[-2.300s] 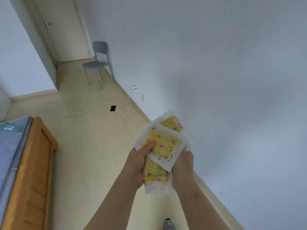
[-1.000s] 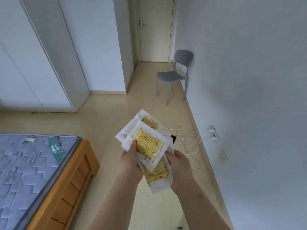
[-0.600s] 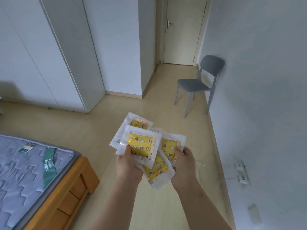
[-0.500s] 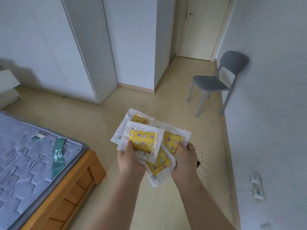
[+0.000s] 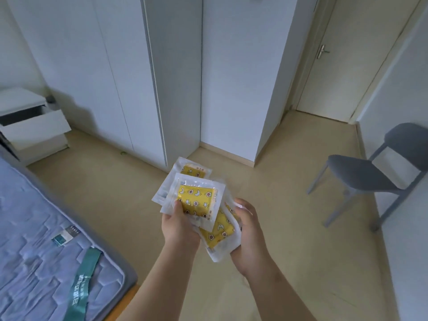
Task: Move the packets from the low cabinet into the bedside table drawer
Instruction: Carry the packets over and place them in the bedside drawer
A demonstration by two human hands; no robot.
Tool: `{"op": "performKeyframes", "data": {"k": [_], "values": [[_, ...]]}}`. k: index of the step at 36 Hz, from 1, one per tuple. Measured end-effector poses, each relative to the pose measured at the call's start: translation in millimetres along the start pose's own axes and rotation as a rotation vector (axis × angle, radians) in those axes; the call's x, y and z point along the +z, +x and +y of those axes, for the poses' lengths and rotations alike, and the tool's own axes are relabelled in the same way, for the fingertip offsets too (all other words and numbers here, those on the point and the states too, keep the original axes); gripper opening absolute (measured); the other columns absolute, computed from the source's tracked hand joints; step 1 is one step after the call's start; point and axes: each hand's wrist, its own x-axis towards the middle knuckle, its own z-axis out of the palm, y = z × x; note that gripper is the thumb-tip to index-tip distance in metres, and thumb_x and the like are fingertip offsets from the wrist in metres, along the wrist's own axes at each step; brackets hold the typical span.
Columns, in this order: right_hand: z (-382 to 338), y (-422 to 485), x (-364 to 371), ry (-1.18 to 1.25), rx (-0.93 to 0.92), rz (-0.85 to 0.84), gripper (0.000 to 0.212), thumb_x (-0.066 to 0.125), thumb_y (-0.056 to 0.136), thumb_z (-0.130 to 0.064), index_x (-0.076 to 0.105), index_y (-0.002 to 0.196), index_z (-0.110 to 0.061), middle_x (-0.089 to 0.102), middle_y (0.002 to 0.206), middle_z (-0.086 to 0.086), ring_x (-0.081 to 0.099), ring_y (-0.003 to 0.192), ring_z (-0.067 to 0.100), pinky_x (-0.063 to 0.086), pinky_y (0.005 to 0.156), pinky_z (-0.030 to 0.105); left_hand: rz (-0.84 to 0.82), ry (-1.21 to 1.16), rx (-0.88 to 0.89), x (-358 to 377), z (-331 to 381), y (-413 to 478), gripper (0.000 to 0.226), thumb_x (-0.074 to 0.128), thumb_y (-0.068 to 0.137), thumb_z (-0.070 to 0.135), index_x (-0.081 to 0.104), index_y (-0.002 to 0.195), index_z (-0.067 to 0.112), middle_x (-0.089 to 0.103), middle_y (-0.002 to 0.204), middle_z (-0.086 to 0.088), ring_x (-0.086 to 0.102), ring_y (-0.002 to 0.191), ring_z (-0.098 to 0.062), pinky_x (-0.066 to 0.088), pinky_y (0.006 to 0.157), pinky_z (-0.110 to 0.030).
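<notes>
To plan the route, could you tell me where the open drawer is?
The drawer is at far left, beyond the bed, beside the wardrobe.

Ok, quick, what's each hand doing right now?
Left hand: closed on the packets, thumb on the top one.
Right hand: closed on the lower packets in the same stack.

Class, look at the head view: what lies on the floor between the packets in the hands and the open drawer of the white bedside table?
In the head view, between the packets and the open drawer lies bare floor, edged by the mattress corner.
</notes>
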Motion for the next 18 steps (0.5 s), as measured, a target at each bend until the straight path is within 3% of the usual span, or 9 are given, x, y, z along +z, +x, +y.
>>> {"op": "performKeyframes", "data": {"k": [3, 7, 12, 18], "values": [[-16, 51, 31, -0.058, -0.042, -0.046, 0.034, 0.072, 0.079, -0.012, 0.052, 0.102, -0.026, 0.059, 0.110, 0.004, 0.065, 0.089, 0.024, 0.052, 0.069, 0.036, -0.047, -0.035, 0.042, 36, 26, 43, 0.024, 0.044, 0.100, 0.018, 0.057, 0.119, 0.018, 0.066, 0.098, -0.001, 0.064, 0.087, -0.018, 0.050, 0.090, -0.042], [-26, 109, 57, -0.177, -0.040, -0.063, 0.046, 0.067, 0.079, 0.006, 0.050, 0.105, -0.027, 0.058, 0.112, 0.005, 0.067, 0.084, 0.020, 0.054, 0.066, 0.032, -0.032, -0.011, 0.070, 66, 49, 93, 0.028, 0.045, 0.099, 0.018, 0.057, 0.124, 0.014, 0.066, 0.109, -0.005, 0.065, 0.093, -0.021, 0.050, 0.090, -0.042], [-39, 197, 84, -0.292, -0.039, -0.056, 0.036, 0.066, 0.080, 0.002, 0.053, 0.100, -0.026, 0.059, 0.098, -0.002, 0.063, 0.087, 0.021, 0.053, 0.074, 0.035, -0.006, -0.040, 0.124, 102, 82, 162, 0.024, 0.044, 0.100, 0.018, 0.057, 0.121, 0.015, 0.066, 0.106, -0.003, 0.064, 0.089, -0.018, 0.053, 0.078, -0.036], [-62, 313, 111, -0.151, -0.033, 0.092, 0.021, 0.062, 0.087, -0.004, 0.052, 0.102, -0.015, 0.062, 0.090, 0.006, 0.062, 0.070, 0.017, 0.051, 0.052, 0.026, 0.158, -0.077, 0.186, 148, 117, 244, 0.026, 0.045, 0.099, 0.018, 0.055, 0.123, 0.019, 0.064, 0.108, -0.001, 0.063, 0.095, -0.021, 0.052, 0.085, -0.039]]}}
